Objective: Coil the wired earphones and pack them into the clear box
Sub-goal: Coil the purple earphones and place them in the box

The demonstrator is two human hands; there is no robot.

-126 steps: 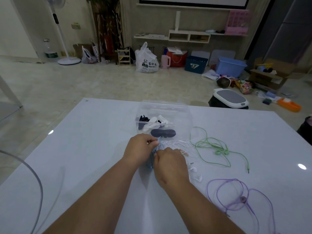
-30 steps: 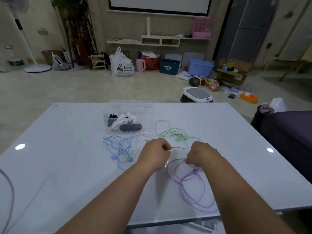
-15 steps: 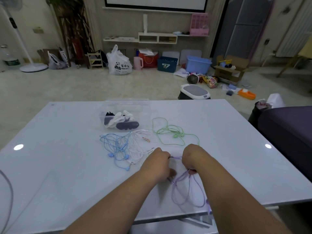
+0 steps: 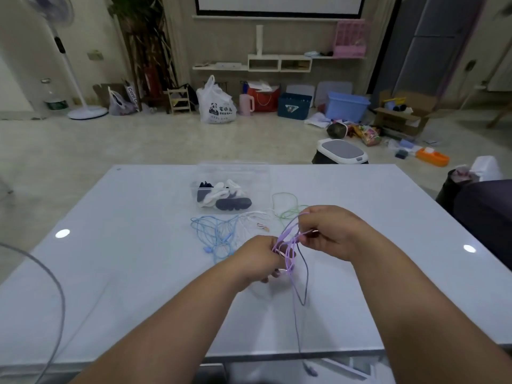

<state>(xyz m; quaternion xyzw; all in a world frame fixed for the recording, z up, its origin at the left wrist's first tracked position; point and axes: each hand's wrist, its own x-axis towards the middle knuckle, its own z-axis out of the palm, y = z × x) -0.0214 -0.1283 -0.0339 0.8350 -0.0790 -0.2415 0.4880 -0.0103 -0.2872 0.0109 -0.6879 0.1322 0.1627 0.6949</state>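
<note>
Above the bench [image 4: 138,273], left hand [image 4: 257,259] and right hand [image 4: 329,234] pinch purple earphones [image 4: 288,239], fingers [image 4: 306,240] clamped on them; the tail hangs toward 6 o'clock, and the clear box [image 4: 235,173] sits at 11 o'clock, left hand nearer.

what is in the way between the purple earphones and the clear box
Nothing tall. The left hand and right hand hold the purple earphones above the table; the blue earphones and white earphones lie flat between them and the clear box, likely easy to pass over.

Free table [image 4: 124,259] left of blue earphones [image 4: 214,236] and clear box [image 4: 260,184].
</note>
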